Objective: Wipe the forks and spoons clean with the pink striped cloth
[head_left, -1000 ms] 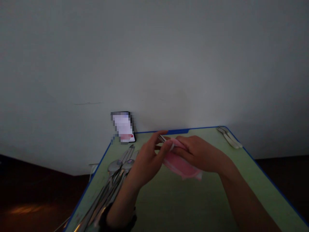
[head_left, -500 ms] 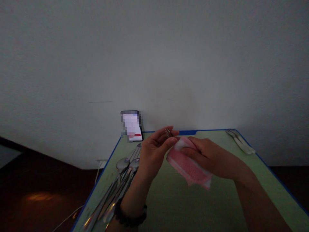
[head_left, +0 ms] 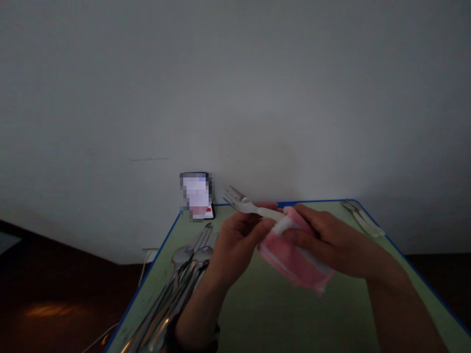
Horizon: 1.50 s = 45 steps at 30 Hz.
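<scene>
My left hand (head_left: pixel 239 240) pinches a metal fork (head_left: pixel 243 203) near its neck, tines pointing up and to the left. My right hand (head_left: pixel 327 240) is wrapped around a pink cloth (head_left: pixel 294 260) that covers the fork's handle. Both hands hover above the green table (head_left: pixel 265 314), close together near its middle.
A pile of several spoons and other cutlery (head_left: pixel 180 279) lies along the table's left edge. Two forks (head_left: pixel 362 218) lie at the far right corner. A phone-like device (head_left: pixel 197 196) leans against the white wall behind the table. Dark floor lies on both sides.
The fork has come further out of the pink cloth, so its tines now stick out to the left. My hands have stayed near the middle of the table.
</scene>
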Tool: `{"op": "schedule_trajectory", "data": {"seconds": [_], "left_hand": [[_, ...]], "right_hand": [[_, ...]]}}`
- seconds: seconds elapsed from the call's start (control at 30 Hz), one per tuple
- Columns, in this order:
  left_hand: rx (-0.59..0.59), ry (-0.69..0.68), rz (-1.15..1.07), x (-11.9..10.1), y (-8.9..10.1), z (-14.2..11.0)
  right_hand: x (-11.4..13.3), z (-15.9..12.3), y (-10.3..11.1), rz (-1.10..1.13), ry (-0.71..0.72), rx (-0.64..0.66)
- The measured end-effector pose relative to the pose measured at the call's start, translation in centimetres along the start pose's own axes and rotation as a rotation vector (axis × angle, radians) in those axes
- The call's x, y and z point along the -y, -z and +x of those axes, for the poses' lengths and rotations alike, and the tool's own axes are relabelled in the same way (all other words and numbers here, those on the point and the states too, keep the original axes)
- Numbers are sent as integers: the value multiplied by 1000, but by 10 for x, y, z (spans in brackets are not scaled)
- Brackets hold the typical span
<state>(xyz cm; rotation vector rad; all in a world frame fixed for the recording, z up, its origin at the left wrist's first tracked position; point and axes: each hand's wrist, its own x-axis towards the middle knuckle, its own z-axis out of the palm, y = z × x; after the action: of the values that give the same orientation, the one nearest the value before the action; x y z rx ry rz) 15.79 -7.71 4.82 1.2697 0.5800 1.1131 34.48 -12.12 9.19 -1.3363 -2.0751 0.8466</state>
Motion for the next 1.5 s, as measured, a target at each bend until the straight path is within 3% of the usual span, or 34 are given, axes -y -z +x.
{"op": "schedule_trajectory", "data": {"seconds": [0.17,0.27,0.43,0.57,0.63,0.77,0.9,1.17,1.37,1.5], "left_hand": [[3,16,89,-5,-1,-5],[-81,12,80,-3,0,-4],[-224,-36,-153,2,0,2],[-250,-74,-268,-7,9,5],[-198,-16,-229,-13,13,4],[-76,112,-111,-21,10,-2],[-84,190,-28,-27,2,-6],[56,153,303,-35,0,-13],[52,185,406,-39,-4,-11],[-20,167,532,-36,1,-10]], "right_hand": [[2,4,-8,-32,8,-44],[4,7,-13,-38,14,-58],[1,8,-9,-34,6,-57],[-15,1,4,-15,-66,-110],[-26,0,8,131,-84,-184],[-41,8,4,684,-39,-331],[-45,23,-10,1145,-9,-271],[-51,50,-44,1365,-70,-276],[-40,51,-49,1592,-51,-273],[-37,47,-46,1610,11,-326]]}}
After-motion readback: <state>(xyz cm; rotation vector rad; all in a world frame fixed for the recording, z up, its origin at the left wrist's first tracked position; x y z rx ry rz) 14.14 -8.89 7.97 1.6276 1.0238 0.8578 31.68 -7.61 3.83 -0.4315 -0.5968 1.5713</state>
